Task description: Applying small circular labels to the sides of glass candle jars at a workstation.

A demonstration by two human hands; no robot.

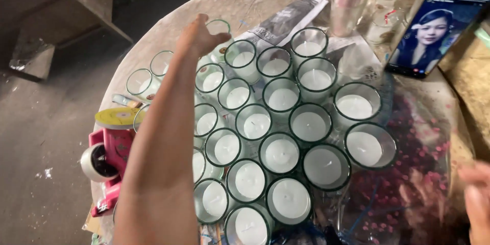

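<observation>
- Round and wax-spattered, the table [255, 5] is crowded with glass candle cups [281, 155] standing rim to rim in close rows, white wax set in each; a newspaper sheet [291, 18] lies under the far ones.
- Left hand [199, 38] reaches over the rows to the far cup [219, 28] at the table's back; fingers lie against its rim, but whether they have closed on it I cannot tell; the forearm passes low above the near cups, so a dip of the elbow could knock several together.
- Right hand [477, 201] is blurred at the near right edge, seemingly holding nothing; its grip cannot be told.
- A phone [434, 30] leans upright at the far right beside a tall glass [352, 0]; a jolt to the table could tip either.
- Tape dispenser [107, 158] sits at the left edge, partly overhanging; a nudge could drop it.
</observation>
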